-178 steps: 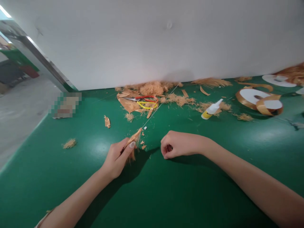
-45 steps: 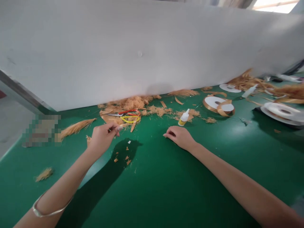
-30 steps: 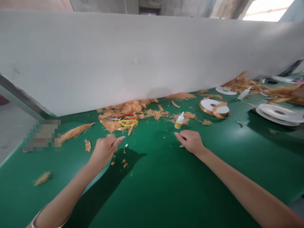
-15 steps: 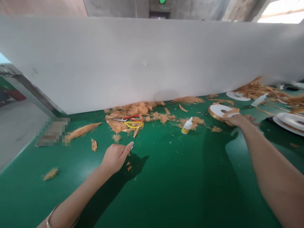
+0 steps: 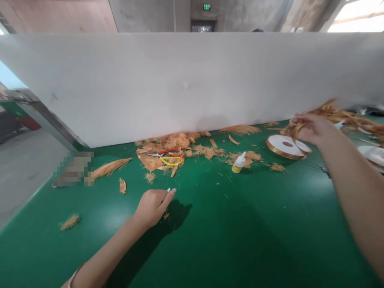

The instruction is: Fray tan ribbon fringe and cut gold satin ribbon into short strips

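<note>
Above spool (image 5: 277,143), at table's right: ribbon (image 5: 296,130) held in narrow pinch of right hand (image 5: 315,127); spool laid flat on green table (image 5: 210,248). Left hand (image 5: 152,206) closed up near small scrap (image 5: 166,216); whether anything is gripped cannot be told. Judged risks: spool dragged or ribbon twisted, if pulled sideways; glue bottle (image 5: 239,163), apparently upright, knocked over by low sweep of ribbon; fibre scraps (image 5: 207,152) snagged likewise.
</note>
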A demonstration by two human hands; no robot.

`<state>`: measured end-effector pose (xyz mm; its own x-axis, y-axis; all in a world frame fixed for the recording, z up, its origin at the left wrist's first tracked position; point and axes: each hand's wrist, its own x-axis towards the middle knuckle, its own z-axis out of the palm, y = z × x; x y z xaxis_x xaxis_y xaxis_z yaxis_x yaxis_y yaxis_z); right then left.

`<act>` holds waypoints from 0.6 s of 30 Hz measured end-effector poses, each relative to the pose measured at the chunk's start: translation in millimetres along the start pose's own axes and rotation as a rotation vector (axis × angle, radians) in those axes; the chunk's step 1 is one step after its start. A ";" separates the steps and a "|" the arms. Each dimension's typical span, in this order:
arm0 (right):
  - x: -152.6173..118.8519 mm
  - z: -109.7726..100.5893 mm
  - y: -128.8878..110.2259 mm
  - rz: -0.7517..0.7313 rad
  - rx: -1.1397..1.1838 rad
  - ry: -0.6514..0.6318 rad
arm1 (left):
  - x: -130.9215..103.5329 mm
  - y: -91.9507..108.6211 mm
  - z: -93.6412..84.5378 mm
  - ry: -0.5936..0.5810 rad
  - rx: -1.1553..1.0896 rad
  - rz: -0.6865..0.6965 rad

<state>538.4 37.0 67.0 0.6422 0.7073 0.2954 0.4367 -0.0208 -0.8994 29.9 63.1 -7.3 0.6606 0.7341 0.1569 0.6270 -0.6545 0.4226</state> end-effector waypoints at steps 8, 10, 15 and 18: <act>-17.2 19.6 -103.5 -0.048 0.233 -0.103 | -8.4 10.3 1.9 -0.051 0.046 0.128; -44.8 33.5 -124.5 -0.190 0.228 -0.197 | -12.5 13.7 1.1 -0.068 0.029 0.154; -137.6 68.8 -156.5 -0.305 0.227 -0.584 | -17.6 25.9 -2.5 -0.058 -0.087 0.191; -193.1 92.2 -163.4 -0.290 0.188 -0.969 | -15.2 30.8 -18.9 -0.037 -0.415 0.060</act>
<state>285.0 -31.1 127.1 -0.2932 0.9355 0.1974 0.3345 0.2938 -0.8954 31.3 35.3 20.3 0.7103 0.6848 0.1630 0.3723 -0.5620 0.7386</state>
